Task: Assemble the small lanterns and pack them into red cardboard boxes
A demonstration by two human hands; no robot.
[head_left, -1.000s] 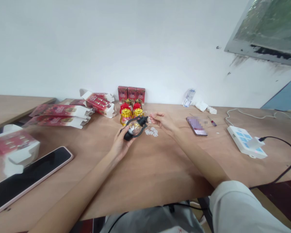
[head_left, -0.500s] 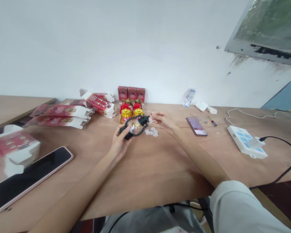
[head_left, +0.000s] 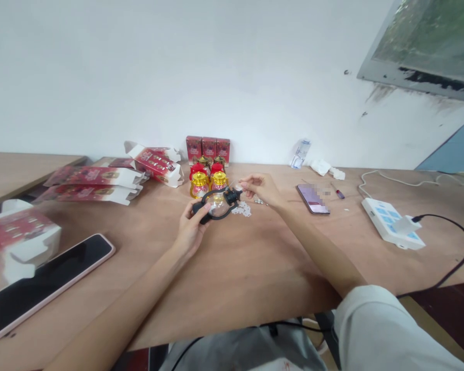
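Observation:
A small black lantern (head_left: 218, 204) with a clear globe lies tilted in my left hand (head_left: 191, 226), its base between thumb and fingers and its cap pointing right. My right hand (head_left: 261, 189) is closed in a pinch at the cap's tip. Something small and whitish shows at those fingertips, too small to name. Just below the cap, a little heap of clear plastic pieces (head_left: 243, 209) lies on the table. Behind the black lantern stand gold lanterns (head_left: 199, 184), with red lanterns (head_left: 217, 168) and bronze ones farther back.
Three red boxes (head_left: 209, 149) stand against the wall. Opened cartons (head_left: 154, 164) and a large phone (head_left: 73, 273) occupy the left side. To the right are another phone (head_left: 313, 199), a screwdriver (head_left: 337, 191), crumpled tissue (head_left: 320, 167) and a white power strip (head_left: 390, 221) with cables.
My right hand's fingertips have come in against the lantern's cap, from slightly above it. The lantern has shifted slightly right and down in view, still in my left hand.

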